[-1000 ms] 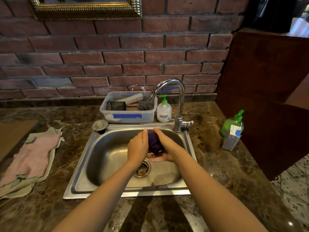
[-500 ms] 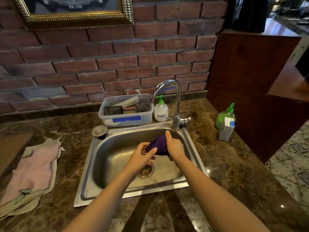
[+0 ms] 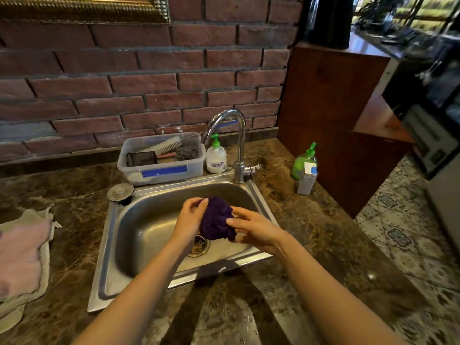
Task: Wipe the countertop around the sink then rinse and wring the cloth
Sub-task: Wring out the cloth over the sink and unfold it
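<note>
A bunched-up dark purple cloth (image 3: 216, 220) hangs over the steel sink (image 3: 139, 235), just above the drain (image 3: 199, 246). My left hand (image 3: 190, 215) grips its left side and my right hand (image 3: 254, 227) grips its right side, so the cloth is held between both. The chrome tap (image 3: 234, 135) curves over the back of the basin; no water is seen running from it. The brown marble countertop (image 3: 311, 220) surrounds the sink and looks wet in front.
A clear plastic tub (image 3: 161, 168) with brushes and a scourer stands behind the sink, beside a white soap pump bottle (image 3: 216, 158). A green pump bottle (image 3: 305, 161) and small carton (image 3: 306, 181) stand at right. Pink and beige cloths (image 3: 22, 255) lie at left. A sink plug (image 3: 120, 191) rests on the rim.
The cloth has come out from between my closed palms into a looser ball. My hands have shifted apart on it, left hand now on top-left, right hand on the right. The camera view has swung left.
</note>
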A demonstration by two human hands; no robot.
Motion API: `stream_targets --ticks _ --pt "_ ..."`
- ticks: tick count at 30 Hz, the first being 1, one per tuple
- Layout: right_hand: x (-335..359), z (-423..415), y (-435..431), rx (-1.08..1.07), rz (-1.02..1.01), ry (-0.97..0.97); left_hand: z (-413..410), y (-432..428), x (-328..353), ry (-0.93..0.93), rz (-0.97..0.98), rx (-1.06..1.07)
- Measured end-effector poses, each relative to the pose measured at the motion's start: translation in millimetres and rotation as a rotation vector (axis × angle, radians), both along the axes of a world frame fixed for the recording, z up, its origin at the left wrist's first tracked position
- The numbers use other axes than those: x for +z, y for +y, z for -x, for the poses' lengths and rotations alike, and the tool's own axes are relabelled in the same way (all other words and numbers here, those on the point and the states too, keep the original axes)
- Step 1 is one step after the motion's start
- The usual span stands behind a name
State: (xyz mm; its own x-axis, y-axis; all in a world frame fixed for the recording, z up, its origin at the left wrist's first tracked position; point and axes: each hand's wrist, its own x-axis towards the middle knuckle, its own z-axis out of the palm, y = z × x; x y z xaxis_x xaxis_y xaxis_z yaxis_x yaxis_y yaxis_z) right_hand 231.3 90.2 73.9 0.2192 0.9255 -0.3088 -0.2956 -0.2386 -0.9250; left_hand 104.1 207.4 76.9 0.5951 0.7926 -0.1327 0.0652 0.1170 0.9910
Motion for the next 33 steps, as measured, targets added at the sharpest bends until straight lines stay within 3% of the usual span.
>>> stream_targets --ticks 3,8,10,14,18,22,26,33 --pt "5.4 -3.4 -8.8 -0.022 -0.026 -0.07 3.5 -6.4 1.0 0.042 -0.063 -0.085" --pt "13.5 -28.2 -27.3 -0.336 -0.054 -0.165 10.8 -2.8 6.5 0.131 -0.18 -0.115" --pt "15.8 -39.0 -38.0 -0.355 -0.051 -0.222 9.0 -6.4 10.1 0.102 -0.194 -0.136" --pt "20.3 -54.2 -62.6 -0.221 0.114 -0.348 -10.2 -18.9 23.4 0.056 -0.325 -0.083" --pt "22.8 -75.1 -84.0 -0.063 0.218 -0.785 -37.2 -35.3 43.0 0.018 -0.37 -0.177" --pt "43.8 -78.3 -86.0 0.171 -0.045 -0.632 -61.8 -58.1 57.4 -0.019 -0.385 -0.344" --pt "53.6 -92.4 -85.8 0.195 -0.084 -0.589 -70.5 -64.9 64.7 -0.108 -0.259 -0.469" --pt "57.7 -142.5 -119.6 0.39 0.062 -0.738 -91.1 -75.0 57.6 0.139 -0.752 -0.422"
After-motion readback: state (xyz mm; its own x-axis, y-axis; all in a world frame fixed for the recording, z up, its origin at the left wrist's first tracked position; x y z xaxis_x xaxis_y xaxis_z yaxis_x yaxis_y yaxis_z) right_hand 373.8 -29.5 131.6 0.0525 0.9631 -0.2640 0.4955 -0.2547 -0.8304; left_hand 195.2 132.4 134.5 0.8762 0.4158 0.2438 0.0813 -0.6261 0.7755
